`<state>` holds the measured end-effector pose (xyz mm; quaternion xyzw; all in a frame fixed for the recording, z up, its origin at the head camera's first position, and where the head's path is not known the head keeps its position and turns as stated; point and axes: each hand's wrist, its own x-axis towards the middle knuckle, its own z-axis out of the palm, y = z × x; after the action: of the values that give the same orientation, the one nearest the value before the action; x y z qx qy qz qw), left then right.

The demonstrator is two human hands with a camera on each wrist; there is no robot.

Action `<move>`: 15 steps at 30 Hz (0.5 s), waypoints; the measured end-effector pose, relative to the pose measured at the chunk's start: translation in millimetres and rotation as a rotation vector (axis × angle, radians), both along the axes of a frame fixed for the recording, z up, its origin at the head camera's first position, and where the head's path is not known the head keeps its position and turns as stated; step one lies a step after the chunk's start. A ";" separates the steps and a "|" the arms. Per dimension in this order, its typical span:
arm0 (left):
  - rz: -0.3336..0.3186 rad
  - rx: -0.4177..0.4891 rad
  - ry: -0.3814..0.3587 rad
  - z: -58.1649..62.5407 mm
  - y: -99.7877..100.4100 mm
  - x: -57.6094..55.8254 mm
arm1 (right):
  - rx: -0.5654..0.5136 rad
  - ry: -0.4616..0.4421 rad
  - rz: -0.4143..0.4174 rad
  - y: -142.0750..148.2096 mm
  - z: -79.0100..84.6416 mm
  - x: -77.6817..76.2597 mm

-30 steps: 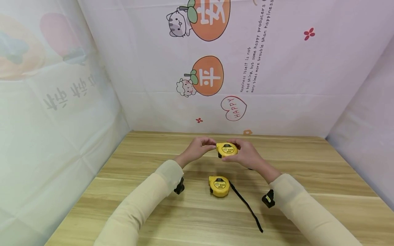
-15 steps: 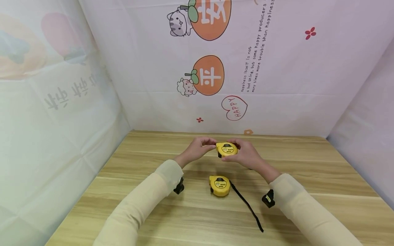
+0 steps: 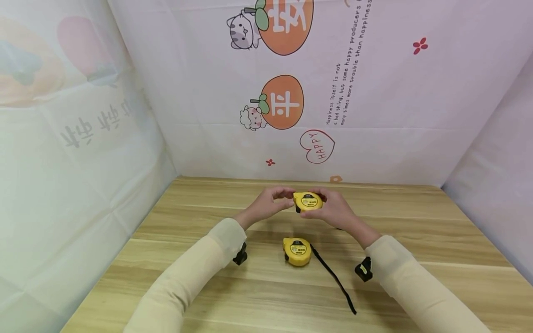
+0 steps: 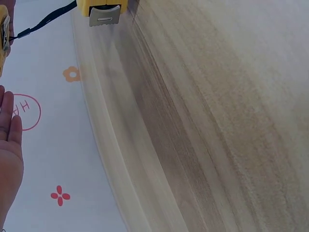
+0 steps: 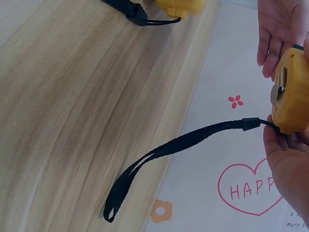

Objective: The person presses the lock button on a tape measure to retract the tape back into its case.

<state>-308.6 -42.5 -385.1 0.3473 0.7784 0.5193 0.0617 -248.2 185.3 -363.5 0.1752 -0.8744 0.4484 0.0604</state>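
Observation:
In the head view, my right hand (image 3: 333, 210) grips a yellow tape measure (image 3: 308, 201) by its right side, above the table. Its black wrist strap (image 5: 183, 142) hangs down in the right wrist view, and a metal belt clip (image 5: 280, 87) shows on the case. Beside the other end of the case is my left hand (image 3: 268, 203), thumb and fingers spread apart. In the left wrist view its fingers (image 4: 7, 113) look fairly straight, with a small gap to the case. A second yellow tape measure (image 3: 297, 252) lies on the table nearer me.
The second tape's black strap (image 3: 333, 276) trails toward the front right of the wooden table (image 3: 175, 277). Printed white cloth (image 3: 208, 138) hangs behind and at both sides. Black wrist cameras sit under both sleeves, the right one (image 3: 364, 269) beside the strap.
My left thumb and fingers were close together at the left end of the held tape measure; now they have parted. The right hand and the tape on the table have hardly moved.

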 end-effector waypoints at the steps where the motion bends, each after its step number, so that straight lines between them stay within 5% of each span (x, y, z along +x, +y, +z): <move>1: -0.001 -0.001 -0.001 0.0 -0.6 0.5 | -0.001 0.001 0.000 0.0 0.1 0.0; 15: 0.015 -0.001 -0.033 -0.2 0.2 6.5 | -0.010 0.011 0.001 -0.9 -0.9 0.7</move>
<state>-302.1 -42.2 -385.2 0.3329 0.7801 0.5251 0.0706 -247.5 184.4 -364.4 0.1777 -0.8718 0.4517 0.0658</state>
